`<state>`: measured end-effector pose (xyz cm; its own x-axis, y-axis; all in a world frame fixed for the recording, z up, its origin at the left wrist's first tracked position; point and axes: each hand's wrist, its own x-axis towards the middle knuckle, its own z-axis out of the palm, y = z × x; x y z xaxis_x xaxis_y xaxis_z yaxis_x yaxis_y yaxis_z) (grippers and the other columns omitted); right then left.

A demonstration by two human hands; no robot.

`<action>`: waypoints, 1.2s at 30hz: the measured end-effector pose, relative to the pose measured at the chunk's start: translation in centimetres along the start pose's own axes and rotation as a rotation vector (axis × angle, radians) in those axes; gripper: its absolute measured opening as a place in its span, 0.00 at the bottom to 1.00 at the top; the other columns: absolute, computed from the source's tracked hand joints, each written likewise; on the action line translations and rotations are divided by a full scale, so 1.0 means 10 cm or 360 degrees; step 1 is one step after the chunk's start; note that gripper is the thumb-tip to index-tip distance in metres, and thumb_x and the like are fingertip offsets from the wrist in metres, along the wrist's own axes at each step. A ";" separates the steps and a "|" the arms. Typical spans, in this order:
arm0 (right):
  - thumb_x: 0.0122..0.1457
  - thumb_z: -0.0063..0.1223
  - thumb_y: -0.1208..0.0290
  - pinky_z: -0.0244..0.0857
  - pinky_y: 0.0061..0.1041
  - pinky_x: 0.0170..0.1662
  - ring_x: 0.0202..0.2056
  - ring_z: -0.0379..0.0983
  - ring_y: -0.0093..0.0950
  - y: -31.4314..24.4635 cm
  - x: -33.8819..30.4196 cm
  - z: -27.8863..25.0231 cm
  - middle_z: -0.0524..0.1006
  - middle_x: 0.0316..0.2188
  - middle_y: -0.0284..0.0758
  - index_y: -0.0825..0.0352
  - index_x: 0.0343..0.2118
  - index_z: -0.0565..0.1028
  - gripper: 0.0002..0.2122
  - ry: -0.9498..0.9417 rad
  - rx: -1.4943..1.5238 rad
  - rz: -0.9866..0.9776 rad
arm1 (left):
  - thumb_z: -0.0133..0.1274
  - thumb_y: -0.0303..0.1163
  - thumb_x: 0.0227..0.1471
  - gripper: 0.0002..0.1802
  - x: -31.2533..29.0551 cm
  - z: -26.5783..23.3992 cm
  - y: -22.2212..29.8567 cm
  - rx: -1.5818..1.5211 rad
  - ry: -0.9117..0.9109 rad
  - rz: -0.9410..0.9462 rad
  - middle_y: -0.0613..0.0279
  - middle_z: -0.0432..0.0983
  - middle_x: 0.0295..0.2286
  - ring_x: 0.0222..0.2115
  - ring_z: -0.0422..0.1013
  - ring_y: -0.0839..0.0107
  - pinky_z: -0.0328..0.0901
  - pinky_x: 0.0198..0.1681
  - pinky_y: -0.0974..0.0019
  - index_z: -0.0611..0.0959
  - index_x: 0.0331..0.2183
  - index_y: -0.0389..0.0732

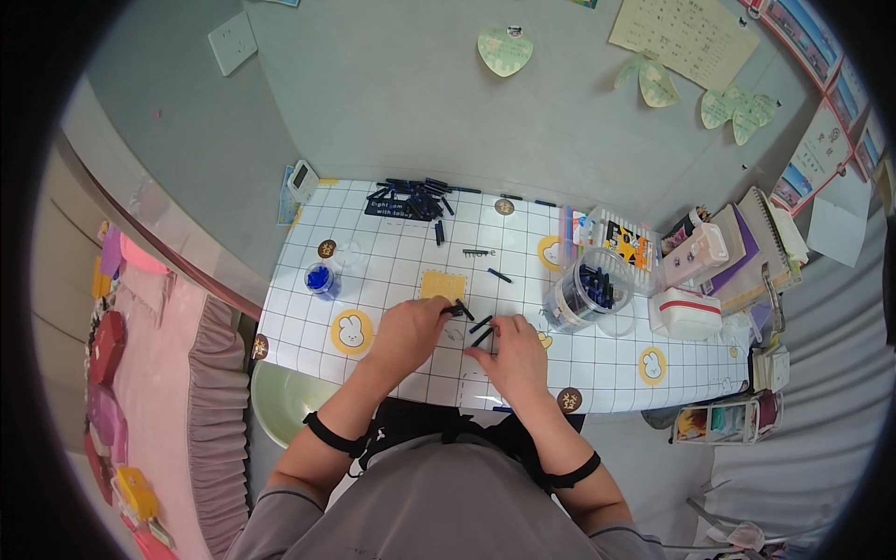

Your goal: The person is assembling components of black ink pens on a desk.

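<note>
Near the middle of the table, my left hand (408,329) pinches a short dark tube (452,312) that looks like a pen ink cartridge; a second tube (466,309) lies against its tip. To its right, the thumb and forefinger of my right hand (519,353) close around another dark cartridge (483,337). One more cartridge (481,324) sits just beyond those fingers. Farther off, a single cartridge (500,275) rests on the grid-patterned tablecloth (392,271). A heap of cartridges (425,198) is piled by the wall, on and around a dark printed sheet.
On the left stands a small clear jar (323,284) of blue pieces. A large clear tub (579,297) with dark cartridges is at right, before a clear case of pens (616,245). A white pouch (686,315) and notebooks (751,247) fill the right end.
</note>
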<state>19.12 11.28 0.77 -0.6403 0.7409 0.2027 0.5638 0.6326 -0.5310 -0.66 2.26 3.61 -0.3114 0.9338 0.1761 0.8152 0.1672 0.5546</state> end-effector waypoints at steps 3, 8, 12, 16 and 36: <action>0.51 0.79 0.61 0.74 0.41 0.49 0.46 0.77 0.46 0.03 0.02 0.01 0.78 0.43 0.43 0.71 0.48 0.79 0.27 -0.0008 0.0010 0.0082 | 0.61 0.32 0.63 0.09 0.03 0.10 0.05 -0.0105 -0.0094 -0.0018 0.49 0.85 0.30 0.32 0.81 0.44 0.74 0.36 0.49 0.87 0.42 0.38; 0.51 0.79 0.67 0.74 0.41 0.50 0.46 0.77 0.46 0.17 0.16 -0.03 0.79 0.42 0.44 0.73 0.50 0.80 0.26 -0.0051 0.0146 0.0115 | 0.61 0.33 0.64 0.08 0.14 0.31 0.11 -0.0291 -0.0143 0.0013 0.49 0.86 0.31 0.32 0.82 0.45 0.75 0.37 0.48 0.87 0.40 0.39; 0.51 0.78 0.69 0.75 0.41 0.48 0.46 0.78 0.46 0.28 0.24 -0.08 0.80 0.42 0.45 0.74 0.50 0.80 0.26 -0.0158 0.0394 0.0004 | 0.62 0.31 0.62 0.09 0.18 0.42 0.14 -0.0460 -0.0127 0.0059 0.47 0.85 0.29 0.30 0.82 0.48 0.74 0.35 0.53 0.88 0.42 0.37; 0.50 0.79 0.69 0.76 0.42 0.46 0.44 0.80 0.46 0.15 0.26 -0.17 0.80 0.41 0.45 0.74 0.47 0.81 0.24 -0.0188 0.0426 0.0105 | 0.62 0.30 0.62 0.10 0.15 0.34 0.19 -0.0547 -0.0180 -0.0105 0.47 0.87 0.31 0.31 0.84 0.51 0.76 0.37 0.56 0.87 0.41 0.34; 0.52 0.72 0.78 0.78 0.42 0.46 0.43 0.83 0.46 0.19 0.45 -0.12 0.83 0.39 0.45 0.67 0.37 0.86 0.09 -0.0251 -0.0004 0.0241 | 0.61 0.24 0.66 0.14 -0.07 0.13 -0.02 -0.1072 -0.0133 -0.0148 0.52 0.90 0.35 0.34 0.87 0.69 0.78 0.39 0.69 0.82 0.50 0.28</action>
<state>17.90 16.04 1.64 -0.6217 0.7832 -0.0110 0.6612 0.5173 -0.5434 0.01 1.98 2.34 -0.3046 0.9509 0.0548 0.2970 0.0401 0.9540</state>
